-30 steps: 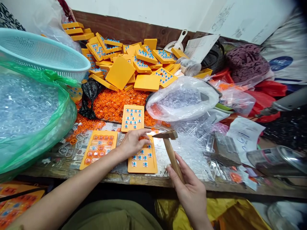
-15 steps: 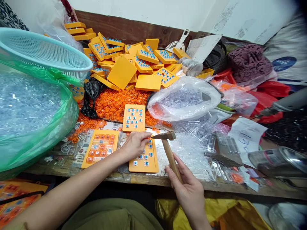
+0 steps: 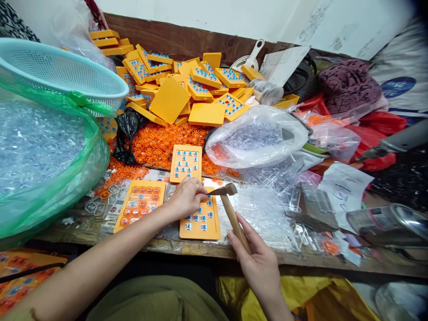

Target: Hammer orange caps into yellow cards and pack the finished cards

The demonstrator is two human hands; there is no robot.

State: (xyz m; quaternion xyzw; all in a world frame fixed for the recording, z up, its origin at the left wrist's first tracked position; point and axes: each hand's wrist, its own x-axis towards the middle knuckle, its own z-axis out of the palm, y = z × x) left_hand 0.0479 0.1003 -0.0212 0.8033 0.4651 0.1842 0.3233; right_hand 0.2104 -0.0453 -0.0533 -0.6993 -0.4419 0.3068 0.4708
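Observation:
My right hand (image 3: 259,263) is wrapped round the wooden handle of a hammer (image 3: 236,223). The hammer's dark head lies level, its thin tapered end pointing left to my left fingertips. My left hand (image 3: 187,196) is closed in a pinch above the top of a yellow panel (image 3: 200,235) fitted with blue-and-white switches; what it pinches is hidden. A second yellow panel (image 3: 186,161) with switches lies just behind my left hand. To the left, another yellow panel (image 3: 124,224) carries rows of orange and clear caps over its switches.
Many yellow panels (image 3: 170,101) are heaped at the back, behind loose orange caps (image 3: 154,142). A green bag (image 3: 100,156) of clear pieces and a blue basket (image 3: 120,89) stand left. On the right are a white bag (image 3: 217,151), clear plastic parts (image 3: 261,209) and a metal canister (image 3: 371,225).
My right hand and the hammer have shifted slightly left. My left hand has moved a little left and up, staying pinched by the hammer's tapered end. The panels look unchanged.

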